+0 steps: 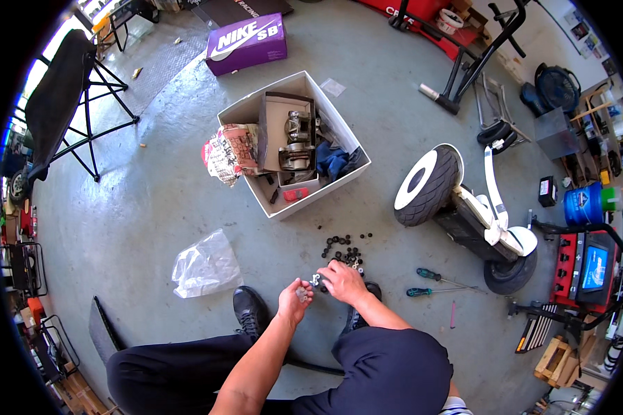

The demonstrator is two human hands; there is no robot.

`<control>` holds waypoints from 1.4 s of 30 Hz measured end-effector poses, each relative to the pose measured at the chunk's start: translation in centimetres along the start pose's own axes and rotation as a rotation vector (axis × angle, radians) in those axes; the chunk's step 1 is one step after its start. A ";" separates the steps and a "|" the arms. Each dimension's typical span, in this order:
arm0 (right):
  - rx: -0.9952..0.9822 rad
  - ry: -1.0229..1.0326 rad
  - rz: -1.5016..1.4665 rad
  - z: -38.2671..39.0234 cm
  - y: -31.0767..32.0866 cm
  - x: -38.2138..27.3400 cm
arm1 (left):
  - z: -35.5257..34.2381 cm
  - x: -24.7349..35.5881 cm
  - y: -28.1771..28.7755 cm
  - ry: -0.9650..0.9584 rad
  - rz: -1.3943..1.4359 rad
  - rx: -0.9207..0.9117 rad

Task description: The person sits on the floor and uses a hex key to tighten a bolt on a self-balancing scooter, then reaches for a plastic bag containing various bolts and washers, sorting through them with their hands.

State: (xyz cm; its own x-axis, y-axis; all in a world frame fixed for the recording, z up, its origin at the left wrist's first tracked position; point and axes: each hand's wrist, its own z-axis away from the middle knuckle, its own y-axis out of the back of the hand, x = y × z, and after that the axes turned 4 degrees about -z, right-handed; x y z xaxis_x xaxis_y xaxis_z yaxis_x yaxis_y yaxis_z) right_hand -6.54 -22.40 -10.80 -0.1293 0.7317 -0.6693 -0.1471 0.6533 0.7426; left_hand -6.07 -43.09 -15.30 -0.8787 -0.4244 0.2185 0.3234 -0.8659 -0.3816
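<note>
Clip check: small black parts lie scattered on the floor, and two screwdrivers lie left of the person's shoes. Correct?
The side is wrong: the head view shows the two screwdrivers lying right of the person's shoes. The small black parts do lie scattered on the floor.

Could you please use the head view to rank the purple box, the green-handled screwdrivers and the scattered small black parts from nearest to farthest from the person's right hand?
From the right hand:
1. Small black parts: just beyond the hand, on the floor.
2. Green-handled screwdrivers: to its right, on the floor.
3. Purple box: far ahead, toward the left.
</note>
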 end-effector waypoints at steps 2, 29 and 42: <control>-0.037 0.019 0.018 0.1 -0.5 0.1 | -0.5 -0.4 0.5 0.008 -0.013 0.008; 0.283 -0.336 0.168 2.7 -0.7 1.6 | 1.5 0.9 -2.3 0.020 -0.086 -0.143; 0.375 -0.431 -0.102 3.7 2.2 -1.8 | 1.8 -0.4 -2.9 0.127 -0.062 -0.254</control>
State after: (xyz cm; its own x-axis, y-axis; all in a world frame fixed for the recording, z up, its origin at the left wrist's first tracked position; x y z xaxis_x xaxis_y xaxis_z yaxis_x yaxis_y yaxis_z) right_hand -3.02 -21.56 -7.85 0.2899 0.6234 -0.7262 0.2301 0.6911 0.6852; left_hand -6.00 -40.83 -12.66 -0.9363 -0.3222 0.1399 0.1834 -0.7882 -0.5875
